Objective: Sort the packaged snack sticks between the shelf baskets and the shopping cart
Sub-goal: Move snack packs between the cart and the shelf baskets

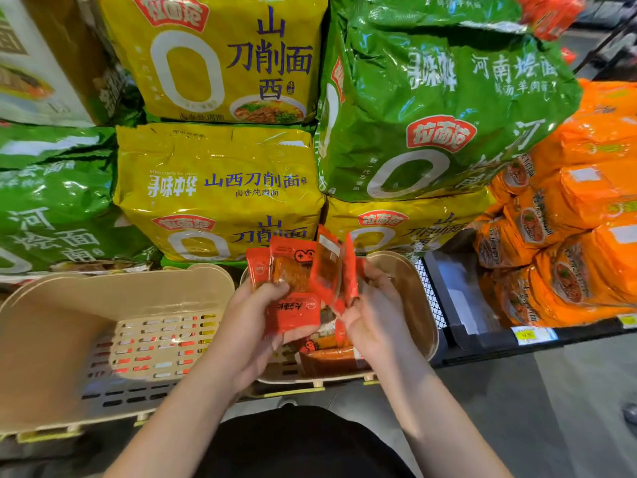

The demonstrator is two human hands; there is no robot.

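Both hands hold a fanned bunch of red snack stick packets point(303, 270) above the right beige shelf basket point(418, 305). My left hand point(248, 326) grips the left packets, thumb on top. Gripping the right side of the bunch, my right hand point(375, 312) has its fingers curled round the packets. More red packets point(327, 357) lie in the bottom of that right basket. The left beige basket point(51, 326) shows only its slotted floor. No shopping cart is in view.
Stacked yellow noodle bags point(217, 188) and green noodle bags point(431, 108) fill the shelf behind the baskets. Orange noodle packs point(568, 236) pile up at the right. A black shelf edge with yellow price tags point(531, 334) runs to the right; grey floor lies below.
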